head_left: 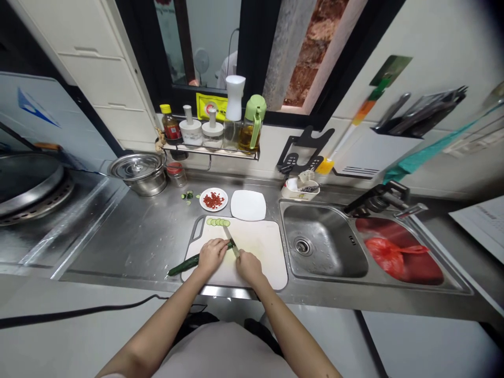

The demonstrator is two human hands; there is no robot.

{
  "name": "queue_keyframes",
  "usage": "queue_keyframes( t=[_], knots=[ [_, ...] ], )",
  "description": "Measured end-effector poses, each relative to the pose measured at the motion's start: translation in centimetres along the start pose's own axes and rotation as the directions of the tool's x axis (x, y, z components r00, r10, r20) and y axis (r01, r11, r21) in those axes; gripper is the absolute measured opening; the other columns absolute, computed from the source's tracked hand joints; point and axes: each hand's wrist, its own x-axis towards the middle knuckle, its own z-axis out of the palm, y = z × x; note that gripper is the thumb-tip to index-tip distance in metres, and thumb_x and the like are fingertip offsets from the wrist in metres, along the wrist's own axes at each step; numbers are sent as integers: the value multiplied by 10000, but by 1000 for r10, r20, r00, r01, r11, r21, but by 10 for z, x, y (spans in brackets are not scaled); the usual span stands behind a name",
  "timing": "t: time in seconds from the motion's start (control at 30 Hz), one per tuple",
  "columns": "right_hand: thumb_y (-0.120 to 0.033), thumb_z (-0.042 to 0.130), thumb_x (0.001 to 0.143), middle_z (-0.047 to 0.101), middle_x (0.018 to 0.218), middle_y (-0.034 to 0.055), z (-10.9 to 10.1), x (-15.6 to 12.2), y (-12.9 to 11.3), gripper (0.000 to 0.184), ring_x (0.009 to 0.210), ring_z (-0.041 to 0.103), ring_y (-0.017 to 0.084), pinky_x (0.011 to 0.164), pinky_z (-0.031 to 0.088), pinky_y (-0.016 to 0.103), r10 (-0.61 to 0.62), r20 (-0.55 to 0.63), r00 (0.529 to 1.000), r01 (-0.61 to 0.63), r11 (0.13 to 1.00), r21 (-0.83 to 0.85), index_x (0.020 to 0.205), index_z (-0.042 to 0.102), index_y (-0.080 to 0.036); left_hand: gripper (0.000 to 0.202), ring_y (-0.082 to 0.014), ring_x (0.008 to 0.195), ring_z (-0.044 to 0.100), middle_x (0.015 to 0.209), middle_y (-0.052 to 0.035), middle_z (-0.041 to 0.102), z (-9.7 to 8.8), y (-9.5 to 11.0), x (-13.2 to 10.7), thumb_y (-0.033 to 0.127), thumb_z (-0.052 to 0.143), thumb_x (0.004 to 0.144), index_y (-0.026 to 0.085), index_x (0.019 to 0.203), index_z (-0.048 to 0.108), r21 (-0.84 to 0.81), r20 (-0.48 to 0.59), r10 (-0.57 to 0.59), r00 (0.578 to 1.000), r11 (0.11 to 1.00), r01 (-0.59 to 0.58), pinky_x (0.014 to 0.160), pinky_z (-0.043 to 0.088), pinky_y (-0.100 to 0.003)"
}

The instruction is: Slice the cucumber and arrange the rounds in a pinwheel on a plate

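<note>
A dark green cucumber lies slantwise on the white cutting board, its far left end sticking out past the board's edge. My left hand is closed over the cucumber near its cut end. In my right hand is the handle of a kitchen knife, whose blade stands right beside the cut end. A row of several pale cucumber slices lies along the board's upper left. Behind the board are a plate of chopped red pieces and a bare white plate.
To the right is a steel sink, with a red plastic bag in its second basin. A lidded steel pot stands at the back left. Seasoning bottles line a wall shelf. Cucumber scraps lie left of the plates.
</note>
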Motion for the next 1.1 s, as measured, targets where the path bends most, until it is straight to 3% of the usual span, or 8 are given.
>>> queue_keyframes(
  t=[0.37, 0.63, 0.77, 1.1],
  knots=[
    [-196, 377, 935, 701, 1018, 137, -4, -14, 23, 287, 966, 662, 226, 766, 438, 303, 48, -39, 998, -50, 998, -38, 1114, 600, -166, 278, -192, 967, 615, 1042, -42, 694, -1, 5, 0, 314, 494, 941, 262, 1149, 671, -26, -3, -31, 1000, 999, 31, 858, 482, -318],
    [-261, 455, 914, 701, 1012, 118, -7, -22, 32, 282, 985, 650, 241, 792, 416, 306, 42, -144, 989, -58, 993, -104, 1158, 577, -187, 343, -217, 1078, 566, 1147, -74, 649, -14, 13, 12, 339, 494, 935, 241, 1240, 617, -95, -85, -20, 996, 995, 12, 935, 460, -352],
    [-256, 526, 885, 687, 1064, 128, -10, -23, 37, 337, 1016, 632, 245, 820, 411, 307, 23, -173, 985, -52, 985, -166, 1213, 547, -181, 355, -230, 1138, 528, 1224, -71, 615, -20, 21, 25, 372, 496, 931, 259, 1245, 616, -92, -16, 50, 999, 994, -51, 995, 414, -394],
    [-284, 563, 886, 686, 1035, 132, -11, -29, 39, 425, 1015, 617, 255, 826, 405, 322, -56, -232, 971, 1, 973, -231, 1294, 511, -178, 243, -278, 1214, 454, 1256, -64, 592, -18, 41, 52, 423, 561, 883, 287, 997, 727, 17, 100, -79, 992, 997, 78, 1070, 269, -490]
  ],
)
